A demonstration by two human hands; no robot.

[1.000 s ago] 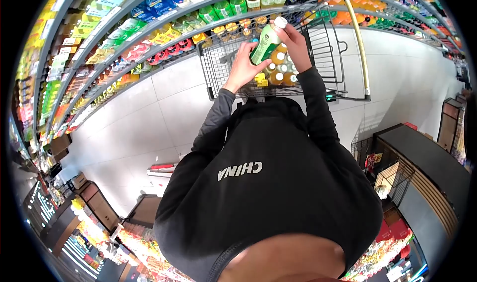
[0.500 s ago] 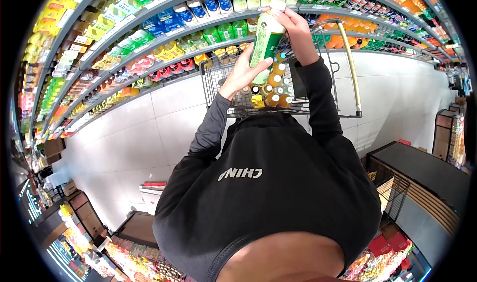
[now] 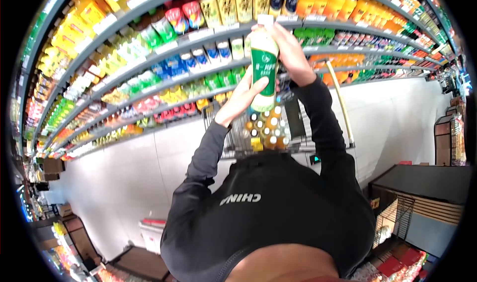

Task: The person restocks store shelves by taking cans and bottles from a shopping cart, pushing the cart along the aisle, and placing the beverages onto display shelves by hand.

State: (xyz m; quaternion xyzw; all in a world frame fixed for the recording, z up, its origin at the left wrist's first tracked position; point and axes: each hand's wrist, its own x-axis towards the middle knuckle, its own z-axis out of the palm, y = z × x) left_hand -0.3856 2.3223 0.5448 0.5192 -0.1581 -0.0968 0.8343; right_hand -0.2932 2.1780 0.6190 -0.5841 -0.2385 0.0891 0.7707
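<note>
A drink bottle (image 3: 264, 58) with a white cap, pale body and green label stands nearly upright in front of me, its label facing the camera. My left hand (image 3: 241, 99) grips its lower part, the thumb lying across the front. Against the upper right side rests my right hand (image 3: 294, 55), its fingers partly hidden behind the bottle near the neck. Below both hands is the shopping cart (image 3: 228, 150), where several capped bottles (image 3: 268, 128) stand together.
Curved-looking shelves (image 3: 198, 36) packed with coloured drinks run across the front and left. The cart's pale yellow handle bar (image 3: 341, 103) is on the right. A dark-topped counter (image 3: 422, 182) stands at the lower right, and a white-and-red box (image 3: 153, 232) at the lower left.
The bottle has turned from tilted to nearly upright, its green label now facing the camera. My view has shifted upward, showing another shelf row. Both hands stay on the bottle.
</note>
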